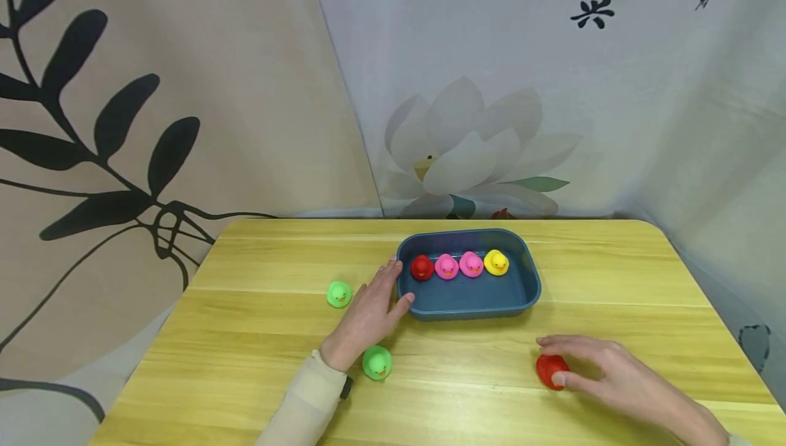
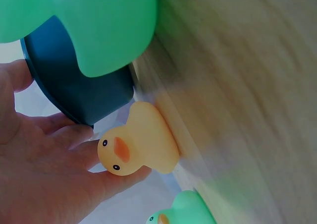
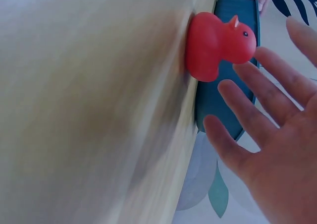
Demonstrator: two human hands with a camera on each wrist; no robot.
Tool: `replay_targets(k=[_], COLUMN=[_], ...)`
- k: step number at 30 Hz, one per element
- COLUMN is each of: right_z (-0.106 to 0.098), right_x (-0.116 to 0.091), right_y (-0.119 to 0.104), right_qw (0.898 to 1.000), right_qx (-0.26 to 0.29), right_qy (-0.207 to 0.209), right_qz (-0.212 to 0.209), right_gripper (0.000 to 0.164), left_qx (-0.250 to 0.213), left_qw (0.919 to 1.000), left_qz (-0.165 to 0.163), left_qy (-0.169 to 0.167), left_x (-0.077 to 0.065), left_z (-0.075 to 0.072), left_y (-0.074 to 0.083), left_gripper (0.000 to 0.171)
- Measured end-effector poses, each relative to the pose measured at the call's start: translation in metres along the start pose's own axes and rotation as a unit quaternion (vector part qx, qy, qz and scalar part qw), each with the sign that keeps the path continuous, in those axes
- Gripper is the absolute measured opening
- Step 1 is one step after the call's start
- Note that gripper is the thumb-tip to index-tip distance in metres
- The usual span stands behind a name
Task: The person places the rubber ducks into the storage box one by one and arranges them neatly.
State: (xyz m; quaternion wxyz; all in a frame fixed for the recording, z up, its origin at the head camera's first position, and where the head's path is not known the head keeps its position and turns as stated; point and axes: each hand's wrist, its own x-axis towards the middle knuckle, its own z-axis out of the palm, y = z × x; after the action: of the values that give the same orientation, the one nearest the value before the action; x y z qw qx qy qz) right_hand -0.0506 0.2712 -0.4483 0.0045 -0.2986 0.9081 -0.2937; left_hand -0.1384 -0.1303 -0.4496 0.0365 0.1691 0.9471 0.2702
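Observation:
My left hand [image 1: 368,309] touches the left end of the blue tray [image 1: 473,313], its fingers at the left rim and the thumb at the front corner. Beneath this hand sits a yellow duck [image 2: 141,140], hidden from the head view. One green duck [image 1: 377,363] is beside the left wrist and another green duck [image 1: 339,294] lies left of the hand. Around a red duck [image 1: 550,371] at the front right, my right hand [image 1: 608,371] has its fingers spread. In the right wrist view the fingertips [image 3: 242,68] overlap the duck's head.
Inside the tray stand a red duck [image 1: 421,268], two pink ducks [image 1: 446,266] and a yellow duck [image 1: 497,262] in a row. The wooden table [image 1: 258,364] ends at the back against a printed curtain [image 1: 258,91].

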Motion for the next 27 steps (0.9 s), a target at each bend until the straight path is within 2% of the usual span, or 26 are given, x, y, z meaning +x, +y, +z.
replay_targets(k=[8, 13, 17, 22, 27], right_z=[0.004, 0.005, 0.007, 0.010, 0.010], right_x=[-0.005, -0.006, -0.007, -0.008, -0.009], right_y=[0.006, 0.009, 0.012, 0.015, 0.018], right_qw=[1.000, 1.000, 1.000, 0.998, 0.998], right_qx=[0.013, 0.019, 0.027, 0.037, 0.033], right_qy=[-0.009, -0.013, -0.007, 0.012, 0.017], right_qz=[-0.001, 0.002, -0.012, -0.041, -0.047], right_gripper=[0.042, 0.036, 0.030, 0.030, 0.031], left_qx=[-0.005, -0.005, -0.004, -0.002, -0.003], left_qw=[1.0000, 1.0000, 1.0000, 1.0000, 1.0000], left_qz=[0.007, 0.007, 0.007, 0.008, 0.007], left_qy=[0.005, 0.004, 0.004, 0.004, 0.003], left_x=[0.000, 0.000, 0.000, 0.000, 0.000], left_z=[-0.001, -0.001, 0.000, 0.000, 0.000], left_y=[0.000, 0.000, -0.001, -0.001, -0.001], left_gripper=[0.072, 0.072, 0.072, 0.072, 0.072])
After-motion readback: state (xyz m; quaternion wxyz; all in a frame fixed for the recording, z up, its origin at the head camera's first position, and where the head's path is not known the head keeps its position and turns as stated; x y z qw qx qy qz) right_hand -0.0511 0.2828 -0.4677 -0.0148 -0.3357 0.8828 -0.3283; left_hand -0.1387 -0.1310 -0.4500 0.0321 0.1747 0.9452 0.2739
